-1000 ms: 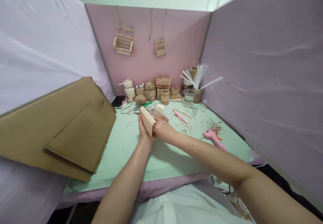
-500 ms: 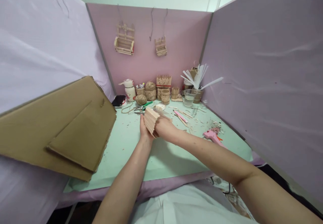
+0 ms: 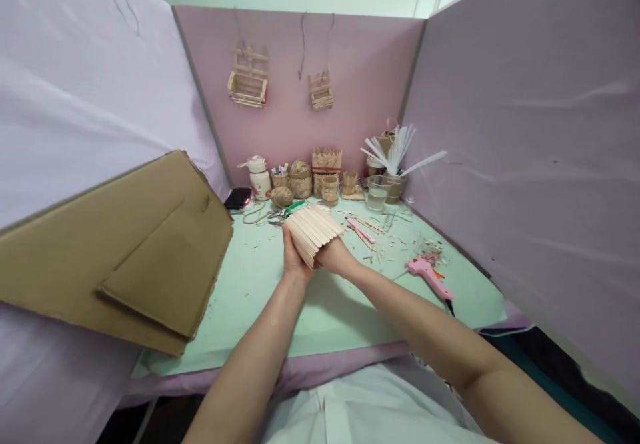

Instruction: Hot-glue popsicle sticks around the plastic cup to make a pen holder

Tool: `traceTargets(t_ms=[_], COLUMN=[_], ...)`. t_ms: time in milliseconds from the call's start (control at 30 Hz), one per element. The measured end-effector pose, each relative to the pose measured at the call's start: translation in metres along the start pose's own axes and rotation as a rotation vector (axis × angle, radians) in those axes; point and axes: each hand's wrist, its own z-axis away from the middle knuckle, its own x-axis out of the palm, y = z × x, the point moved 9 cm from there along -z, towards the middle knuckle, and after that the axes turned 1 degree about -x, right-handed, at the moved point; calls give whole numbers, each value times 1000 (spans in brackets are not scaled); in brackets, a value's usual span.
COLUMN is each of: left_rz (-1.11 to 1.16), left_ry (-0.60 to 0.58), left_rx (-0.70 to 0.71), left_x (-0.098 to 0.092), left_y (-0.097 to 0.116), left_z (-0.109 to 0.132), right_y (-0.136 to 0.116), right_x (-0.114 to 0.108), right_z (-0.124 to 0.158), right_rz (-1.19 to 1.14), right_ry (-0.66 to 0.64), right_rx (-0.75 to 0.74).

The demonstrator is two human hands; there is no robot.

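Observation:
A flat panel of pale wooden craft sticks [image 3: 314, 231], glued side by side, is held up over the mint-green table [image 3: 345, 311], its broad face turned towards me. My left hand [image 3: 292, 262] grips its lower left edge. My right hand [image 3: 336, 256] holds its lower right side from beneath, fingers curled behind the panel. Both hands sit close together at the table's middle.
A large folded cardboard sheet [image 3: 115, 251] leans at the left. A pink glue gun [image 3: 429, 276] lies at the right among stick scraps. Jute-wrapped pots [image 3: 301, 179], a white bottle [image 3: 259, 177], a plastic cup [image 3: 378, 193], scissors [image 3: 283, 212] and a phone [image 3: 237, 199] line the back. Two stick baskets [image 3: 247, 87] hang on the wall.
The stick panel has turned from edge-on to showing its broad face. Both hands have stayed on it and lifted slightly.

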Motion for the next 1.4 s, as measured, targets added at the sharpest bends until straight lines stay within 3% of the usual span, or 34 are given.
traceTargets(t_ms=[100, 200, 400, 733, 833, 1000, 1100, 1167, 1300, 1400], left_rz=[66, 84, 85, 47, 41, 73, 87, 90, 74, 72], left_ry=[-4, -32, -38, -81, -64, -17, -11, -25, -12, 1], left_rx=[111, 89, 109, 8, -5, 23, 48, 51, 42, 70], left_x=[-2, 0, -2, 2, 0, -5, -5, -4, -5, -4], left_y=[16, 20, 32, 22, 20, 21, 22, 23, 21, 18], left_z=[-5, -7, -4, 0, -1, -2, -2, -2, -3, -2], right_y=[-15, -23, 19, 22, 16, -11, -21, -24, -23, -22], right_x=[-3, -9, -32, -29, -29, -37, -13, -8, -23, -13], right_z=[12, 21, 29, 37, 32, 25, 27, 29, 24, 16], right_rz=[29, -3, -737, -908, -745, 10, 177, 238, 330, 409], right_ry=[-93, -164, -21, -6, 2, 129, -76, -145, -14, -86], right_rx=[-41, -62, 328, 367, 261, -133, -271, -305, -229, -169])
